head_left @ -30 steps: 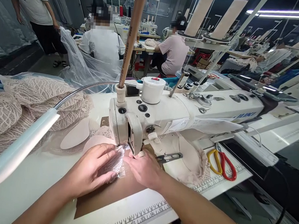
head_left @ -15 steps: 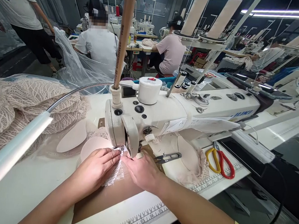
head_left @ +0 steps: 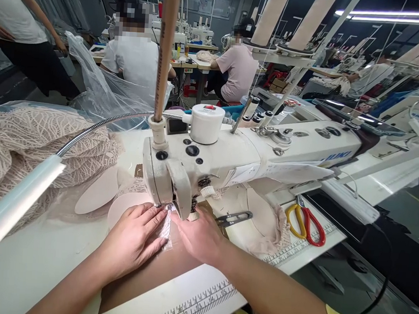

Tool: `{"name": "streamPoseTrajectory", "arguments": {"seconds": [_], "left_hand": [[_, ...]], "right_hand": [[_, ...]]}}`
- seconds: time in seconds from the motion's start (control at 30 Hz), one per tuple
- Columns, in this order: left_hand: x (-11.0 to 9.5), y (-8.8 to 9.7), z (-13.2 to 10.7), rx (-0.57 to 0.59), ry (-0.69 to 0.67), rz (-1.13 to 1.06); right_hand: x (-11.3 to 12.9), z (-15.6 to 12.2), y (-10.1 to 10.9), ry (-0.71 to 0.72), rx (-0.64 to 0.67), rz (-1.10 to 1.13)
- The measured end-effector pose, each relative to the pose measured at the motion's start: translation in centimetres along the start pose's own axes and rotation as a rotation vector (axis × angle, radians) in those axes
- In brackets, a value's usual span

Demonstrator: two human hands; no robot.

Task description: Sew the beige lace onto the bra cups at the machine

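Two bare hands lie flat beneath the head of a white sewing machine [head_left: 230, 163]. The left hand [head_left: 133, 237], fingers spread and gripping nothing, presses a small lace piece [head_left: 164, 230] onto the brown sheet [head_left: 160, 272], at seven o'clock of the presser foot [head_left: 167, 206]. The right hand [head_left: 199, 237], palm down and unclenched, meets the lace from four o'clock. A pale pink foam cup [head_left: 121, 203] lies at eleven o'clock of the left hand. Thread snips [head_left: 234, 218] sit at two o'clock of the right hand, with yellow-and-red scissors [head_left: 306, 224] farther out at three o'clock. A lace heap [head_left: 36, 141] fills the nine o'clock side.
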State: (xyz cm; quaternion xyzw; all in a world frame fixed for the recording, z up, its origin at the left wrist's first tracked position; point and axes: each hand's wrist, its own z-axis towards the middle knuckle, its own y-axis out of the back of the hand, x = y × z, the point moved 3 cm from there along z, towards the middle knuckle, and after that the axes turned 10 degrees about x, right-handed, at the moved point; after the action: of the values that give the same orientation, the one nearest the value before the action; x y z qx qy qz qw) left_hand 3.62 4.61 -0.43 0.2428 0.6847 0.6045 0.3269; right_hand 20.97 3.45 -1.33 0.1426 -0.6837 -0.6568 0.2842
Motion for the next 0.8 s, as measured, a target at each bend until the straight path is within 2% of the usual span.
{"name": "streamPoseTrajectory", "arguments": {"seconds": [0.17,0.33,0.47,0.7,0.8], "left_hand": [[0.0,0.2,-0.9,-0.028,-0.056,-0.141],[-0.2,-0.5,-1.1,-0.01,-0.029,-0.2],[-0.1,-0.6,-0.8,-0.02,0.018,-0.234],[1.0,-0.1,-1.2,0.077,0.156,-0.658],[1.0,0.0,-1.1,0.098,0.141,-0.703]], "right_hand": [[-0.1,-0.5,0.1,0.137,0.013,0.077],[0.3,-0.8,-0.1,0.275,0.019,0.088],[0.4,-0.8,-0.3,0.289,0.027,0.08],[0.4,-0.8,-0.2,0.283,0.031,0.06],[0.6,-0.8,0.0,0.278,0.049,0.052]]}}
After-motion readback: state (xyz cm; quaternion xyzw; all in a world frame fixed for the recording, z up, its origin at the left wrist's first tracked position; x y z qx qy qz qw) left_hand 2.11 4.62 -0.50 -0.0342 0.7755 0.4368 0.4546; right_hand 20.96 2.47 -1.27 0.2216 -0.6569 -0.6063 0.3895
